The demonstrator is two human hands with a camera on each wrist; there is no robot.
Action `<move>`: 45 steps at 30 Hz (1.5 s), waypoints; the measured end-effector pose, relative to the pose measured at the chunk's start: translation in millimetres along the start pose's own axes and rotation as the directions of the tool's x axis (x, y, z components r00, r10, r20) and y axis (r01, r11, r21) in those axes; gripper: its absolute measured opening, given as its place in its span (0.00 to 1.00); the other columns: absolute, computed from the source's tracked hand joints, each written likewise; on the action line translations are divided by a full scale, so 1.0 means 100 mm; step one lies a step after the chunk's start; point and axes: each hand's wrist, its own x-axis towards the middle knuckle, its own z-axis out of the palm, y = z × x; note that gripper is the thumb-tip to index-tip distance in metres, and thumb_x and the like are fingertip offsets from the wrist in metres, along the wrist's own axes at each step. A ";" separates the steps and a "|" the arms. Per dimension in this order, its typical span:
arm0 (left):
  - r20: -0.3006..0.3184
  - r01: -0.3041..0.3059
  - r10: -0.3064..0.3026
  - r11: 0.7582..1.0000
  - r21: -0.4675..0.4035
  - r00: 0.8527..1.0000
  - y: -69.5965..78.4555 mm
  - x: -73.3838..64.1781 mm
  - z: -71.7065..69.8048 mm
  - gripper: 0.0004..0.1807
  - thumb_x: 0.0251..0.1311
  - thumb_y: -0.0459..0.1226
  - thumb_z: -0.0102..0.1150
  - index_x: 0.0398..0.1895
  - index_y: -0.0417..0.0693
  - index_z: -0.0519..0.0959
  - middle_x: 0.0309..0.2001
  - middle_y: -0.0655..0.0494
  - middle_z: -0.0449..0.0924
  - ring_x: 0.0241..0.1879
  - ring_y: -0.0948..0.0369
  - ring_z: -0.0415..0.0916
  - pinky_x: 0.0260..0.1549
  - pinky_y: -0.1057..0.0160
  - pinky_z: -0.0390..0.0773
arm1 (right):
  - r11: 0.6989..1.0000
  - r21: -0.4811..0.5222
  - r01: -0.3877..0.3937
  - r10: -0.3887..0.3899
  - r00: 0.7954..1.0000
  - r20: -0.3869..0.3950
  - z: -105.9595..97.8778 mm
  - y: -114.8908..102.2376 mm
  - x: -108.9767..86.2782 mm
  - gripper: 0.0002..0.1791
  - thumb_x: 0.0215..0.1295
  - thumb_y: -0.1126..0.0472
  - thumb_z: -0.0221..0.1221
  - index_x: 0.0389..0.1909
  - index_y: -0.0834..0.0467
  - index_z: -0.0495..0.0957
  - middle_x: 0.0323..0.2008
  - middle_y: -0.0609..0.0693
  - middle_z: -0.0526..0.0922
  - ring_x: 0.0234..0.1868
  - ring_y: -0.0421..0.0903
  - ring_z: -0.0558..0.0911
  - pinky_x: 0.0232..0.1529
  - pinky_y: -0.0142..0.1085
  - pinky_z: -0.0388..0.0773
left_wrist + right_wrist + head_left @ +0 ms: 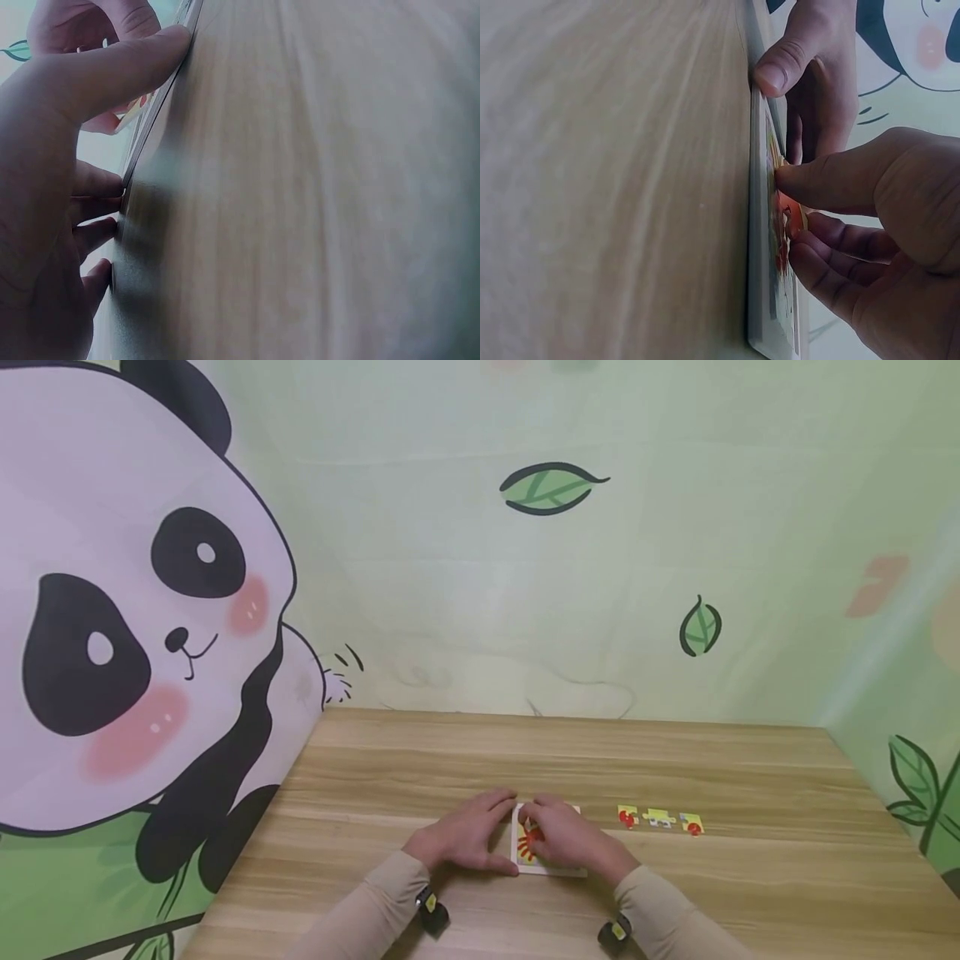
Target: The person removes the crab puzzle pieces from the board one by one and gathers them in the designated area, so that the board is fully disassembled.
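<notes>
A white-framed jigsaw board (pixel 551 872) lies flat on the table, with red and yellow pieces inside its frame. My left hand (pixel 467 837) rests at the board's left side, its thumb touching the near corner and its fingers spread toward the far corner. Over the board, my right hand (pixel 566 833) pinches an orange-red puzzle piece (pixel 795 217) between thumb and fingers, low against the picture. That hand covers much of the board in the head view. In the left wrist view the left thumb (pixel 139 67) lies along the board's edge.
Right of the board, three loose puzzle pieces lie in a row: a red and yellow one (pixel 627 816), a yellow one (pixel 660 817) and another red and yellow one (pixel 693 824). The wooden table (pixel 420 752) meets a green printed backdrop (pixel 420 568) behind.
</notes>
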 end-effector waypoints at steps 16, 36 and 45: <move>-0.011 -0.001 0.001 1.000 -0.018 1.000 0.02 -0.02 -0.02 0.57 0.47 0.67 0.63 0.73 0.41 0.59 0.73 0.46 0.58 0.72 0.51 0.57 0.72 0.53 0.60 | 1.000 0.010 -0.022 0.022 0.999 -0.025 0.02 0.00 0.00 0.18 0.51 0.64 0.70 0.38 0.53 0.71 0.33 0.44 0.70 0.32 0.41 0.70 0.29 0.30 0.69; -0.011 0.003 -0.003 1.000 0.007 1.000 0.00 -0.01 0.00 0.58 0.46 0.69 0.62 0.73 0.41 0.59 0.73 0.46 0.58 0.72 0.52 0.57 0.72 0.55 0.60 | 1.000 0.027 0.001 -0.001 1.000 -0.017 -0.03 0.01 0.01 0.17 0.51 0.63 0.70 0.37 0.54 0.72 0.32 0.44 0.73 0.31 0.40 0.71 0.29 0.29 0.69; -0.012 0.010 -0.010 1.000 0.010 1.000 -0.02 0.00 0.03 0.58 0.47 0.70 0.61 0.73 0.42 0.59 0.74 0.48 0.57 0.72 0.53 0.56 0.72 0.56 0.59 | 0.997 0.077 0.000 0.002 1.000 -0.019 -0.05 0.04 0.01 0.16 0.51 0.64 0.69 0.40 0.54 0.74 0.32 0.45 0.76 0.31 0.39 0.73 0.29 0.29 0.72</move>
